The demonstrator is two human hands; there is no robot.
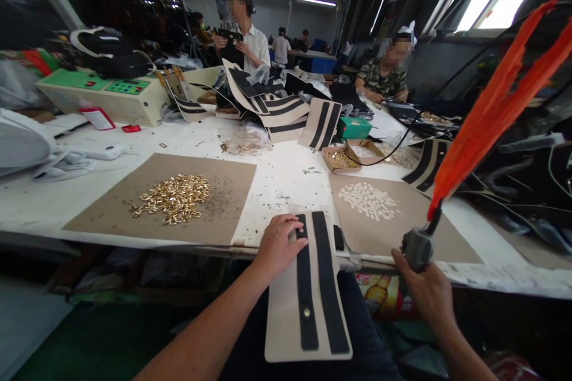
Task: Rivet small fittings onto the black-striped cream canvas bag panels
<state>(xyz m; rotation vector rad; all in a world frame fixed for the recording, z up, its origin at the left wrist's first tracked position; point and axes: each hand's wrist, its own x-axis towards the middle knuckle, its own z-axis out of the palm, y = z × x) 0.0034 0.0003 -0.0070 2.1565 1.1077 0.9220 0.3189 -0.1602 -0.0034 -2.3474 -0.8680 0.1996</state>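
A beige panel with two black strips lies partly over the table's front edge and partly over my lap. One round gold stud shows near the lower end of its left strip. My left hand grips the panel's far end, fingers bent and thumb on the left strip; any small part under the fingertips is hidden. To the right, my right hand is wrapped round a grey hand tool, held above the table edge. Orange cords run up from the tool. Its working tip is hidden.
Gold metal rings are heaped on a brown sheet at left, small white pieces on another at right. Behind are a cardboard box of gold parts, a green box and stacked striped panels. Co-workers sit across the table.
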